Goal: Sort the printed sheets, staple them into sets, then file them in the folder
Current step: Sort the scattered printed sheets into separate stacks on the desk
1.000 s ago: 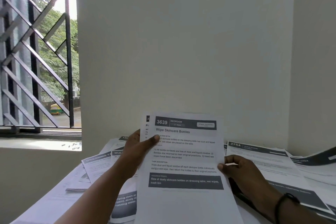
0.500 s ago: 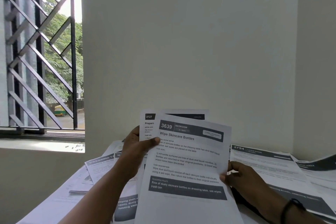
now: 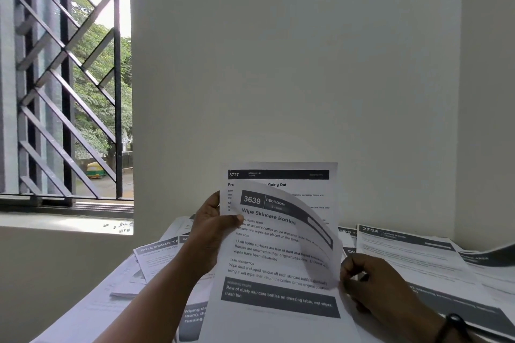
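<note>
My left hand [image 3: 207,234] grips the held sheets' left edge, thumb on sheet 3639 [image 3: 267,267], while my right hand [image 3: 373,284] pinches its curled right edge, baring sheet 3727 [image 3: 295,175] behind.

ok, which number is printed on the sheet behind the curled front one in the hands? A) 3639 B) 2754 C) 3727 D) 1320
C: the back sheet held by the left hand reads 3727 in its header bar, above the front sheet marked 3639, whose edge the right hand pinches; 2754 is on a sheet on the table.
</note>
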### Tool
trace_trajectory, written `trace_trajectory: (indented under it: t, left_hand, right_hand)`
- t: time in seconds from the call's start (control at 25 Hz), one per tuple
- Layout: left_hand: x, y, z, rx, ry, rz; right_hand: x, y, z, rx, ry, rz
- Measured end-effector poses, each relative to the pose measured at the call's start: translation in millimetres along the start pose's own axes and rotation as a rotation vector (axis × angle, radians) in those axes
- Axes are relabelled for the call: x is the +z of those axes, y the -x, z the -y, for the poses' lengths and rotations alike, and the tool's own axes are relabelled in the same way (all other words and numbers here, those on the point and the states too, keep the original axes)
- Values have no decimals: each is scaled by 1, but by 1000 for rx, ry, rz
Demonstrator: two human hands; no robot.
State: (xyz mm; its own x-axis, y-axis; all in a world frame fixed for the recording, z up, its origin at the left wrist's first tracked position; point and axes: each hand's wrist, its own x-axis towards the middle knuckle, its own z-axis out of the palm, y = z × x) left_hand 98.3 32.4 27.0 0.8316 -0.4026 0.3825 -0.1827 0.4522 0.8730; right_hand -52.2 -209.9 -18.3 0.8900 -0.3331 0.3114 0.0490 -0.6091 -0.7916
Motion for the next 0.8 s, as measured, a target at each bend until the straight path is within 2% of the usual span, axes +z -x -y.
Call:
trace_trajectory:
  t: [0.52, 0.64, 0.8]
  left_hand:
    - [0, 0, -1, -18, -45, -22]
    - [0, 0, -2, -24, -27, -16]
    - [-1, -2, -2, -27, -11, -15]
  right_hand:
    - [6, -5, -3, -163, 155, -79]
    - [5, -5, -6, -254, 210, -95]
    - [6, -6, -13, -432, 420, -95]
